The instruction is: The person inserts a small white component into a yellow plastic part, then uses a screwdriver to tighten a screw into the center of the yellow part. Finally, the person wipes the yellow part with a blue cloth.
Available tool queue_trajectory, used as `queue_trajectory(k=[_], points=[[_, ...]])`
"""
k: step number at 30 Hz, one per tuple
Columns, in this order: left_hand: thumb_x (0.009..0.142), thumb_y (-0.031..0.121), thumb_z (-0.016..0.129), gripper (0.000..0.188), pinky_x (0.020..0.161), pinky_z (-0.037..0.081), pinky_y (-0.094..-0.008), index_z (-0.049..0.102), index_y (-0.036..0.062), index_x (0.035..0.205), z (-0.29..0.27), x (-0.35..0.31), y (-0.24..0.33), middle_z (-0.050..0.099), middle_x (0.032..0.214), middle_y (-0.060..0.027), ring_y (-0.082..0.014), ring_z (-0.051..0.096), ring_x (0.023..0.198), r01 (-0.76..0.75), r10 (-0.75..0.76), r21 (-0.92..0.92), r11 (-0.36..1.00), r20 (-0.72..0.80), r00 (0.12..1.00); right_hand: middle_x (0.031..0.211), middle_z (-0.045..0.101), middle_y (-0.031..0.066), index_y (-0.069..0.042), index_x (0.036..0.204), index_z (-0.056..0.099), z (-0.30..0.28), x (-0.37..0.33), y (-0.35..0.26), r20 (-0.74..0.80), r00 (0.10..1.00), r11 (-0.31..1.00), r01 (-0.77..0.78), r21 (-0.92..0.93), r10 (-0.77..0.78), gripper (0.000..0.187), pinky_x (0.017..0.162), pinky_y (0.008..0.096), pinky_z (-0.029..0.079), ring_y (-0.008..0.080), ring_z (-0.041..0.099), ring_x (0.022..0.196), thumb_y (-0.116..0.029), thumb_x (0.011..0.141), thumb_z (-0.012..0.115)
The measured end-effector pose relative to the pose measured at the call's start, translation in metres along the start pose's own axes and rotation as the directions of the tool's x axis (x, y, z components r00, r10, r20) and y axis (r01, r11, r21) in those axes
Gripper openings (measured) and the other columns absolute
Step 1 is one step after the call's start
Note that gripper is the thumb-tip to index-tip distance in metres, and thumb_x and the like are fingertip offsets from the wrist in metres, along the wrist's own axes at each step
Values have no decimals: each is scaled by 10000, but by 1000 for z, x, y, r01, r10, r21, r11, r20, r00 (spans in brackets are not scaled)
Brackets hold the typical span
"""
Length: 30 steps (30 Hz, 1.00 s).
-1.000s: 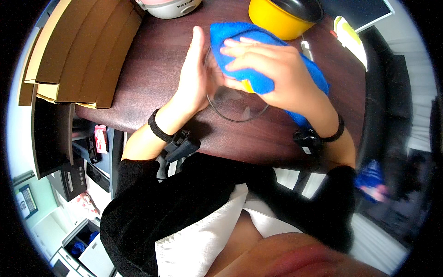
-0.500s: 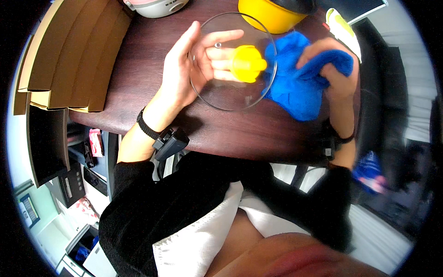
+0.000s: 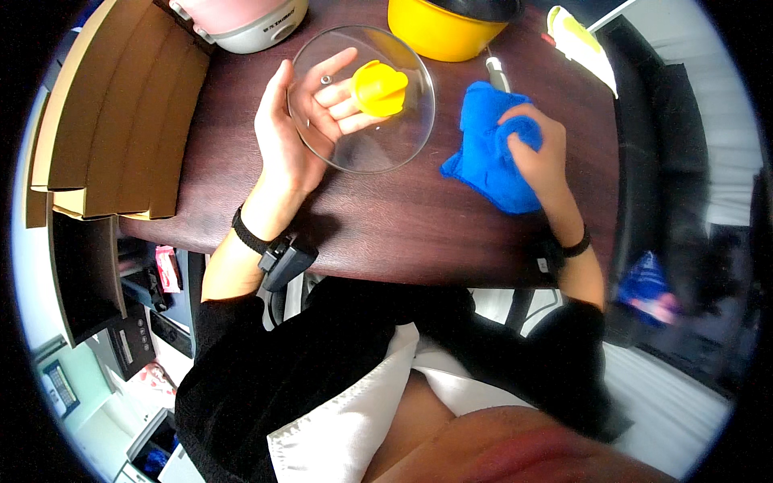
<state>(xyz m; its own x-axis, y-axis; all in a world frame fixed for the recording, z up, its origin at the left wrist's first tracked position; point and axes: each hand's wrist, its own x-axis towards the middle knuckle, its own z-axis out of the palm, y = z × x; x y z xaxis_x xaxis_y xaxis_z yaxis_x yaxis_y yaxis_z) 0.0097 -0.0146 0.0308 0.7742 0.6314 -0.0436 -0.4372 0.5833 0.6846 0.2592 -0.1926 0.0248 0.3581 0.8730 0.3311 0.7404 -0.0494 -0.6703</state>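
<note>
My left hand (image 3: 286, 149) holds up a round clear glass lid (image 3: 407, 145) from beneath. Its fingers are spread under the glass and show through it. A yellow knob (image 3: 380, 90) sits at the lid's middle, and a small metal-rimmed vent hole lies near the index finger. To the right, my right hand (image 3: 541, 157) grips a bunched blue cloth (image 3: 489, 149), fingers and thumb pressed into its folds. The cloth spreads over the right part of the dark wooden table (image 3: 386, 229), apart from the lid.
A yellow pot (image 3: 443, 36) with a dark inside stands at the far edge. Left of it is a pink and white appliance (image 3: 250, 24). Cardboard boxes (image 3: 121, 105) line the left side. A short pale stick-like piece (image 3: 497, 74) pokes out behind the cloth. A white and yellow-green packet (image 3: 580, 48) lies far right.
My left hand and the lid have shifted left. My right hand has moved left and down with the cloth, which is now bunched under the fingers. The gap between lid and cloth has widened.
</note>
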Motion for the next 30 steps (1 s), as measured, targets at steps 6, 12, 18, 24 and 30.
queue_trajectory(k=[6, 12, 18, 24, 30], points=[[974, 525, 303, 732, 1003, 452, -493, 352, -71, 1397, -5, 4, -3, 552, 1275, -292, -383, 572, 1170, 11, -10, 39, 999, -25, 1000, 811, 651, 64, -14, 872, 642, 0, -17, 28, -146, 987, 965, -20, 263, 60, 207, 713, 264, 470, 130, 616, 753, 36, 719, 511], [971, 500, 330, 708, 1005, 453, -477, 352, -61, 1403, -2, 3, -4, 563, 1260, -292, -376, 576, 1166, -8, 18, 151, 989, -61, 998, 795, 642, 67, -16, 882, 640, -3, -17, 29, -141, 990, 978, 1, 208, 29, 197, 719, 265, 474, 127, 610, 746, 6, 726, 521], [968, 472, 355, 682, 971, 474, -442, 383, -59, 1396, 0, 3, -9, 608, 1201, -258, -340, 603, 1119, -36, 64, 231, 972, -114, 991, 820, 648, 79, -10, 888, 637, -1, -17, 30, -162, 987, 979, 28, 202, 5, 200, 741, 288, 483, 151, 623, 763, -4, 717, 533], [954, 485, 417, 637, 952, 478, -394, 516, -33, 1311, 0, 3, -12, 629, 1164, -212, -266, 612, 1076, -40, 81, 279, 959, -134, 988, 841, 655, 84, -14, 892, 637, -4, -18, 30, -136, 991, 979, 41, 201, -13, 213, 764, 287, 486, 151, 630, 790, 15, 716, 521], [959, 508, 383, 647, 910, 484, -363, 534, -17, 1306, 3, 1, -12, 625, 1192, -180, -234, 603, 1068, -68, 121, 326, 943, -144, 982, 839, 656, 78, -6, 894, 636, -15, -19, 28, -167, 984, 977, 94, 193, -62, 221, 756, 273, 485, 144, 629, 784, 36, 713, 517]])
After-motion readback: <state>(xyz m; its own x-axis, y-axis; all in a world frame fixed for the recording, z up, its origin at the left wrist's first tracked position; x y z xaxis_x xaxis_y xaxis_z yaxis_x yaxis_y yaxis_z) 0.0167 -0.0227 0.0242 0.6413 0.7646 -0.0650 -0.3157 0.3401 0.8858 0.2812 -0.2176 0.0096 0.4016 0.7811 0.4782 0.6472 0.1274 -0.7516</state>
